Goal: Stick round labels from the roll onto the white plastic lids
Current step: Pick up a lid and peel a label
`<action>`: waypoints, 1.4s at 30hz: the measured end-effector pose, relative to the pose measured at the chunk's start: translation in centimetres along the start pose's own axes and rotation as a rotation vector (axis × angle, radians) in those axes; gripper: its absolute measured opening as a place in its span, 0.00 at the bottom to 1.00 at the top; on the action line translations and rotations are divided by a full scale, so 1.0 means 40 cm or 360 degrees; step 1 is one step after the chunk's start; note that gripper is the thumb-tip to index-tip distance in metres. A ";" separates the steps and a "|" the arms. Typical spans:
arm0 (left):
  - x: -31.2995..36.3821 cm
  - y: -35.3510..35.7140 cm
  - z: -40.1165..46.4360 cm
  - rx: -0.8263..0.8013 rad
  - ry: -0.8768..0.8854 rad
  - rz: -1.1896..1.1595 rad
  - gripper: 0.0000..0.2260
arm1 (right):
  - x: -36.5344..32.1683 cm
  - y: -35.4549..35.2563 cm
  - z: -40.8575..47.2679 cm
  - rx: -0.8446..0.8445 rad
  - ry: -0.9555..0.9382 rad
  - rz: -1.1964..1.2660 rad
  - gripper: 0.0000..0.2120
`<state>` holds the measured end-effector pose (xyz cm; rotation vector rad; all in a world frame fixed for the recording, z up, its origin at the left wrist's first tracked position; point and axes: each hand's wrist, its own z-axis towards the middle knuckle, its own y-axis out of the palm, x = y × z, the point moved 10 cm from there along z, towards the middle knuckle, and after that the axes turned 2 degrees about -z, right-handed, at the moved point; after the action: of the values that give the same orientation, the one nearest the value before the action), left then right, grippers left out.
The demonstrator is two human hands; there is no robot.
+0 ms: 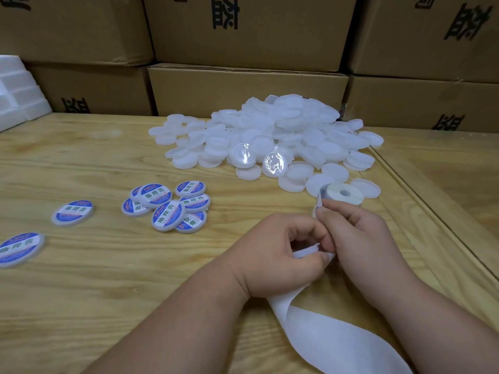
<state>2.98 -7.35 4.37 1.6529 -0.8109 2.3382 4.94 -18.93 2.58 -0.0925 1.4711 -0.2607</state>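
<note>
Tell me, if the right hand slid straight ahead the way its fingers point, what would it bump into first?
Probably the label roll. The right hand pinches the strip just short of it, fingers aimed up and left. Past the roll lies the lid pile. Depth is hard to judge here.

A pale wood table [81, 279] fills the view, grain running across, a seam in it at three o'clock. At twelve, stacked brown cartons [243, 85] with black print wall it in. White foam [19, 90] sits at ten.
</note>
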 end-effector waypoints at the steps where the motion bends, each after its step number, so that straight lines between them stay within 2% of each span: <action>1: -0.002 -0.002 0.000 0.0007 -0.0005 -0.0023 0.02 | 0.003 0.000 0.001 -0.0004 0.0027 0.0007 0.06; 4: -0.012 -0.019 0.000 0.0078 -0.0030 -0.0106 0.03 | 0.003 0.009 0.000 -0.0107 0.0060 -0.0023 0.06; 7: -0.024 -0.028 0.004 0.0134 -0.0081 -0.0116 0.05 | -0.011 0.019 -0.008 -0.0216 0.0021 -0.0028 0.13; 12: -0.054 -0.044 0.011 0.0281 -0.0197 -0.0075 0.06 | -0.004 0.025 -0.005 -0.0276 0.0079 0.0023 0.11; 15: -0.064 -0.059 0.014 0.0357 -0.0221 -0.0052 0.07 | 0.002 0.028 -0.003 -0.0273 0.0085 -0.0076 0.14; 19: -0.072 -0.074 0.015 0.0408 -0.0223 0.0045 0.09 | 0.005 0.030 0.000 -0.0233 0.0050 -0.0182 0.11; 25: -0.078 -0.089 0.014 0.0509 -0.0251 -0.0017 0.10 | -0.001 0.024 -0.007 -0.0199 0.0087 -0.0004 0.10; 29: -0.077 -0.096 0.013 0.0561 -0.0246 -0.0060 0.11 | -0.012 0.034 -0.011 -0.0287 0.0052 0.0018 0.16; 37: -0.064 -0.109 0.007 0.0700 -0.0212 -0.0072 0.10 | -0.019 0.059 -0.015 -0.0394 -0.0080 -0.0003 0.13; 42: -0.062 -0.109 0.006 0.0703 -0.0190 -0.0043 0.09 | -0.021 0.060 -0.018 -0.0386 -0.0121 -0.0157 0.12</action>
<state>5.99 -3.41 3.61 1.9659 -0.2927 2.5511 4.44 -16.35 2.80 -0.3677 1.4190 -0.1556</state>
